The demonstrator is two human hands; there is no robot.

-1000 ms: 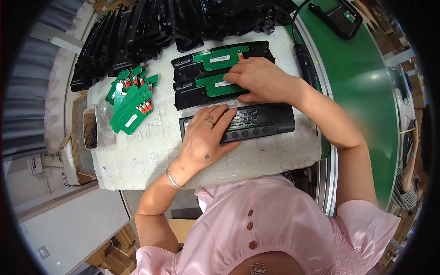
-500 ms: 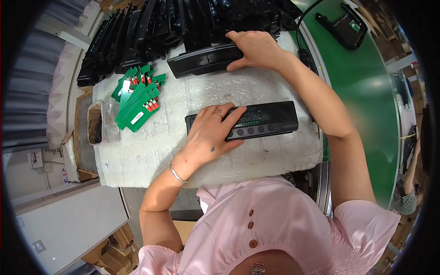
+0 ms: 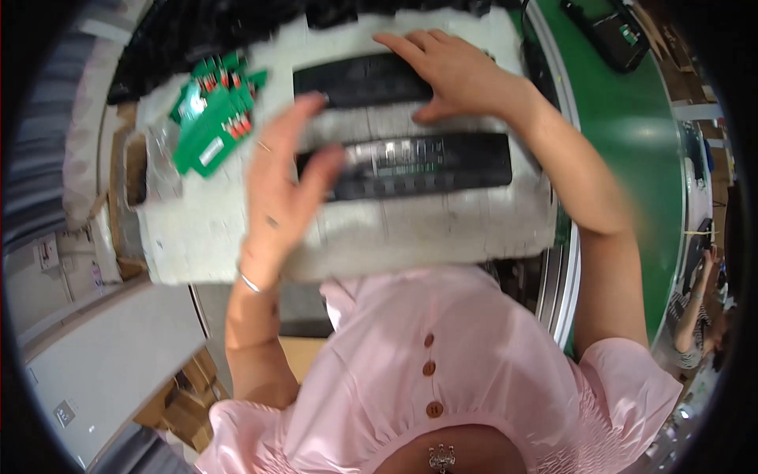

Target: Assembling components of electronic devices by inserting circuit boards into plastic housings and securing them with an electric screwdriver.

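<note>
Two long black plastic housings lie on a white padded work surface. My right hand (image 3: 466,79) spans the right end of the far housing (image 3: 347,82), with fingers at its far edge and thumb at its near edge. The near housing (image 3: 466,164) carries a row of round buttons and a green circuit board showing in its middle. Over its left end hovers my left hand (image 3: 286,170), blurred by motion, thumb and fingers apart and holding nothing. To the left of that hand lies a loose pile of green circuit boards (image 3: 207,134) with small red-and-white parts.
More black plastic parts (image 3: 205,35) are heaped along the far side. An open box (image 3: 136,170) with a clear plastic bag stands at the left edge. On the right runs a green table (image 3: 624,158) bearing another black housing (image 3: 608,35). A co-worker's arm (image 3: 693,300) shows at far right.
My left hand has come off the near housing and moved left, its fingers spreading. The far housing has turned slightly under my right hand. The whole view has shifted.
</note>
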